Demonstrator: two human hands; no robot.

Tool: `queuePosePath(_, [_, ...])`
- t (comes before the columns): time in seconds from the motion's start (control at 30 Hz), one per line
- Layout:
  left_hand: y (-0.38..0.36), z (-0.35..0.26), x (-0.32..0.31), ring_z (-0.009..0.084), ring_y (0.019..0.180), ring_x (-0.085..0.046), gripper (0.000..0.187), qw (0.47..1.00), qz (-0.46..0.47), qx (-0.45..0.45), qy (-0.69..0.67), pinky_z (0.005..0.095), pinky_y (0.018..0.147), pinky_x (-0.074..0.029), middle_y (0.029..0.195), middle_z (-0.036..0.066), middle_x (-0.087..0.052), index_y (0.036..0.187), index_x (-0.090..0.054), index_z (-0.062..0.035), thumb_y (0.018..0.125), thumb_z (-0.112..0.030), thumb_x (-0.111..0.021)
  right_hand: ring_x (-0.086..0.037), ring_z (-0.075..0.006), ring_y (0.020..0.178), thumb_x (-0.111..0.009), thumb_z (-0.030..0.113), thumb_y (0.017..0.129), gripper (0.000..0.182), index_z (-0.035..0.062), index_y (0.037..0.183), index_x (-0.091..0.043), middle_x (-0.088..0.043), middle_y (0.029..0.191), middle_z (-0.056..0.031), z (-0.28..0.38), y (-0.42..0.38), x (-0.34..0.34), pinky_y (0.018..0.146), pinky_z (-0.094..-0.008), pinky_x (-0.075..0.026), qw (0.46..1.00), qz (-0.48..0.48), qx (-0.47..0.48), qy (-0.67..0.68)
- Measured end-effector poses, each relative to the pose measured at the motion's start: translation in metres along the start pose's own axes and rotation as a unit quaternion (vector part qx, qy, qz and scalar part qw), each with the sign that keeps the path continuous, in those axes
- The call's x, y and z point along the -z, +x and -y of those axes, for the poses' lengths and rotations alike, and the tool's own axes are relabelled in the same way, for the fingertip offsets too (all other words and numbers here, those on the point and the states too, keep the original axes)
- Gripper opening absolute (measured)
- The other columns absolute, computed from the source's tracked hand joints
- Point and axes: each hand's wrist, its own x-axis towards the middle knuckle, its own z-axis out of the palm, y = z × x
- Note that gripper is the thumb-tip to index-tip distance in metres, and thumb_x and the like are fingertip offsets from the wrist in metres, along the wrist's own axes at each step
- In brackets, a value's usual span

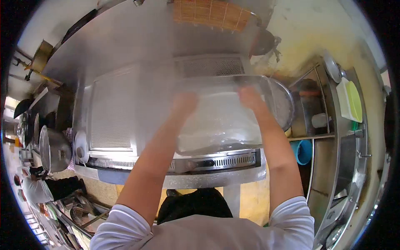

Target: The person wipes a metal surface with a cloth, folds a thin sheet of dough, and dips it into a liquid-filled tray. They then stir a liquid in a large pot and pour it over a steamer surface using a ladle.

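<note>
Near the middle of the frame, a clear rectangular tray holding something whitish and glossy lies over the steel counter. The left hand is at the tray's upper left part and the right hand at its upper right part; both are blurred, so how far open the fingers are, and whether they grip anything, cannot be told. A round pan shows just beside the tray's right side. Left of the tray is a perforated panel, with a round white object at its lower left. A rolled bamboo mat is at the top of the frame, and a blue container sits right of centre.
</note>
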Motion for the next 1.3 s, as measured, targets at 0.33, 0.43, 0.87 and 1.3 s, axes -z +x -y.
queuePosePath(0.33, [-0.059, 0.002, 0.003, 0.0333, 0.105, -0.068, 0.019, 0.997, -0.074, 0.014, 0.027, 0.0483, 0.089, -0.054, 0.107, 0.014, -0.071, 0.095, -0.076, -0.0097, 0.088, -0.013, -0.058, -0.067, -0.0382, 0.096, -0.056, 0.019, 0.093, 0.023, 0.0072, 0.106, -0.071, -0.071, 0.105, -0.0177, -0.016, -0.064, 0.017, 0.086, -0.051, -0.053, 0.983, -0.172, -0.024, -0.063])
queuePosePath(0.43, [-0.088, 0.002, 0.013, 0.031, 0.103, -0.067, 0.017, 0.993, -0.085, -0.002, 0.087, 0.0451, 0.091, -0.051, 0.104, 0.011, -0.069, 0.092, -0.076, -0.0114, 0.087, -0.013, -0.059, -0.067, -0.0382, 0.099, -0.056, 0.019, 0.093, 0.024, 0.0067, 0.109, -0.071, -0.07, 0.109, -0.0188, -0.003, -0.104, 0.052, 0.088, -0.0506, -0.054, 0.97, -0.231, -0.025, -0.078])
queuePosePath(0.87, [-0.194, 0.003, 0.078, 0.0309, 0.102, -0.063, 0.014, 0.972, -0.227, -0.053, -0.03, 0.0458, 0.09, -0.049, 0.096, 0.009, -0.068, 0.085, -0.077, -0.0132, 0.078, -0.01, -0.066, -0.068, -0.0379, 0.096, -0.065, 0.014, 0.087, 0.018, 0.0008, 0.096, -0.073, -0.071, 0.096, -0.0206, -0.007, -0.212, 0.123, 0.085, -0.0458, -0.053, 0.967, -0.225, -0.12, 0.01])
queuePosePath(1.3, [-0.268, 0.028, 0.291, 0.0126, 0.079, -0.063, 0.02, 0.759, -0.458, -0.051, -0.46, 0.0305, 0.073, -0.054, 0.085, 0.005, -0.068, 0.103, -0.064, 0.0029, 0.106, -0.015, -0.055, -0.049, -0.007, 0.067, -0.064, 0.022, 0.101, 0.017, 0.0059, 0.099, -0.068, -0.057, 0.076, 0.0048, 0.074, -0.253, 0.388, 0.061, -0.0229, -0.039, 0.811, -0.389, -0.016, 0.437])
